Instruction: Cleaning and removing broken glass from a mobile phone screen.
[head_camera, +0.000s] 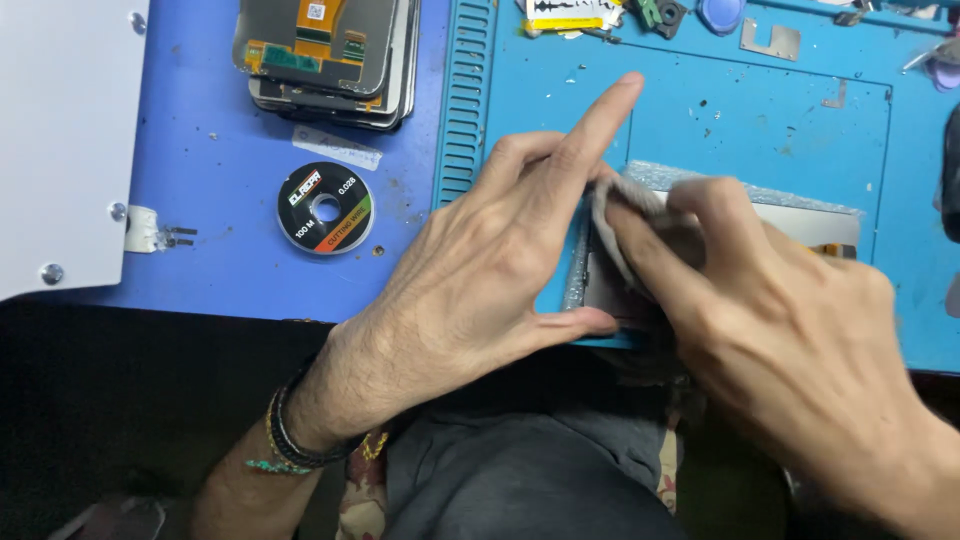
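Note:
A flat grey phone screen panel lies on the blue work mat near its front edge. My left hand steadies the panel's left end, thumb along the near corner and index finger stretched out toward the back. Fingers of my right hand press a small grey cloth onto the panel's left part. Much of the panel is hidden under both hands.
A stack of phone display panels sits at the back left on the darker blue surface, with a black spool of cutting wire in front of it. A white metal plate covers the far left. Small tools and scraps lie along the mat's back edge.

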